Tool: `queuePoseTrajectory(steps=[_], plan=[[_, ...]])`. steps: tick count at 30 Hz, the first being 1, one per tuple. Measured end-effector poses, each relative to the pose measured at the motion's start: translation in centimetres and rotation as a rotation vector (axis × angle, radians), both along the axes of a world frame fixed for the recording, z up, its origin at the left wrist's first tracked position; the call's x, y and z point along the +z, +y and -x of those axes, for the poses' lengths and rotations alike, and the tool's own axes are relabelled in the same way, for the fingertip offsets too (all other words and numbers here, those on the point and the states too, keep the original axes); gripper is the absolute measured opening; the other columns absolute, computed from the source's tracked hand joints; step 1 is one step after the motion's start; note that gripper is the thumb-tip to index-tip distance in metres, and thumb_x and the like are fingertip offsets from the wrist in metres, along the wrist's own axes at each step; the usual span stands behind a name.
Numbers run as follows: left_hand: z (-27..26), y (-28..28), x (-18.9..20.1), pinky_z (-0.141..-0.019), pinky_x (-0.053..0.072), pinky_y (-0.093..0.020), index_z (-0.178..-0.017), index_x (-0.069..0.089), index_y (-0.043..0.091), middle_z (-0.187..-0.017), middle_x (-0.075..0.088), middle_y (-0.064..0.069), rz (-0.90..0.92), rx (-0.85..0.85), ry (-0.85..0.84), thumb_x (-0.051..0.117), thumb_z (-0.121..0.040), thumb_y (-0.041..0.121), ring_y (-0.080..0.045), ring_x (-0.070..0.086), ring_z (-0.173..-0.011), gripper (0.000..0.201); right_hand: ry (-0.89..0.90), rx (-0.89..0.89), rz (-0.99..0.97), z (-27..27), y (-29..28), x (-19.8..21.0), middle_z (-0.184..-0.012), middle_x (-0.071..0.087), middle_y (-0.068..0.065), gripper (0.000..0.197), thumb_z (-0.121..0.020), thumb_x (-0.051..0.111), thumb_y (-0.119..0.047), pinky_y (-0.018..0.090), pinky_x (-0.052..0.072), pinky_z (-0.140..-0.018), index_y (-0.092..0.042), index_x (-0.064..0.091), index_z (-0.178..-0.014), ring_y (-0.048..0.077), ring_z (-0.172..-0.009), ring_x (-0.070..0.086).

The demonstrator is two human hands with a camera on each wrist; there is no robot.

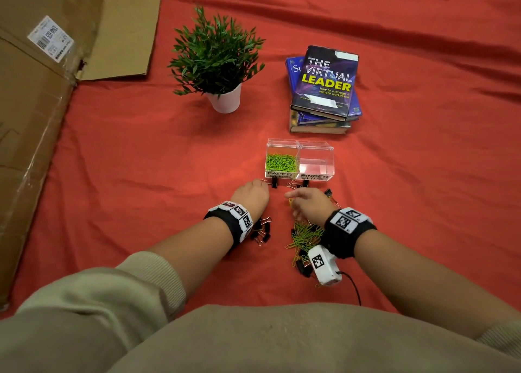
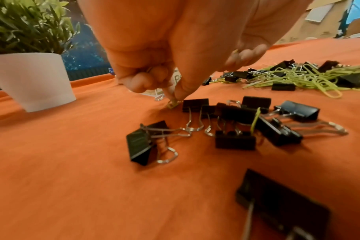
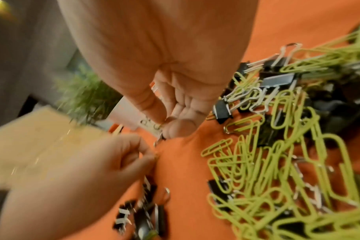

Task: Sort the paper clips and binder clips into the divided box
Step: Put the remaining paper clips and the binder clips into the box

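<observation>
The clear divided box (image 1: 300, 172) stands on the red cloth; its left half, labelled PAPER CLIPS, holds green paper clips (image 1: 281, 162), and its right half, labelled BINDER CLIPS, is bare. My left hand (image 2: 173, 95) is low over the cloth, thumb and forefinger pinching a green paper clip (image 2: 172, 103) beside a heap of black binder clips (image 2: 236, 121). My right hand (image 3: 164, 126) hovers in front of the box with thumb and forefinger pinched on what looks like another green paper clip. A mixed pile of clips (image 1: 306, 238) lies under the right wrist.
A potted plant (image 1: 222, 62) and a stack of books (image 1: 324, 90) stand beyond the box. Flattened cardboard (image 1: 36, 118) covers the left side. Two binder clips (image 1: 275, 183) lie against the box front.
</observation>
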State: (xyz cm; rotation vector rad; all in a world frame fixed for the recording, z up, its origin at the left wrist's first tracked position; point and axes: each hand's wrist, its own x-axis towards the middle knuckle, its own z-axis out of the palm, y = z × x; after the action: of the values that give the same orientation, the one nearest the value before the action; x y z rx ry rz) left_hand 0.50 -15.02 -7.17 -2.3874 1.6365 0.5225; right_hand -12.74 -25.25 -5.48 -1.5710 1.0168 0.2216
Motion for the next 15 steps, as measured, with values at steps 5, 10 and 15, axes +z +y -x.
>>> queuePoseTrajectory(steps=[5,10,15], plan=[[-0.8,0.1,0.1,-0.082,0.044,-0.046,-0.114,0.047,-0.002,-0.118,0.046,-0.02,0.083,0.286,0.264,0.042,-0.095,0.014,-0.041,0.057,-0.099,0.025,-0.12,-0.303,-0.351,0.9,-1.0,1.8,-0.067,0.048,0.01,0.023,-0.088,0.034,0.003,0.029,0.044,-0.052,0.0,0.056,-0.079,0.021,-0.056,0.049],[-1.8,0.4,1.1,-0.071,0.043,-0.037,-0.099,0.052,0.0,-0.097,0.062,-0.018,0.235,0.45,0.535,0.039,-0.095,0.014,-0.032,0.059,-0.085,0.02,0.2,0.235,0.25,1.7,-0.8,1.1,-0.063,0.053,0.005,0.021,-0.088,0.052,-0.019,0.03,0.046,-0.055,-0.008,0.061,-0.073,0.018,-0.056,0.049],[-1.7,1.0,1.7,-0.043,0.034,-0.021,-0.097,0.051,0.017,-0.073,0.058,0.003,0.325,0.62,0.809,0.04,-0.095,0.011,-0.013,0.042,-0.049,0.013,0.408,0.607,0.63,1.8,1.7,0.3,-0.103,0.061,0.017,0.032,-0.091,0.053,-0.03,0.036,0.052,-0.076,0.0,0.059,-0.102,0.03,-0.093,0.061]])
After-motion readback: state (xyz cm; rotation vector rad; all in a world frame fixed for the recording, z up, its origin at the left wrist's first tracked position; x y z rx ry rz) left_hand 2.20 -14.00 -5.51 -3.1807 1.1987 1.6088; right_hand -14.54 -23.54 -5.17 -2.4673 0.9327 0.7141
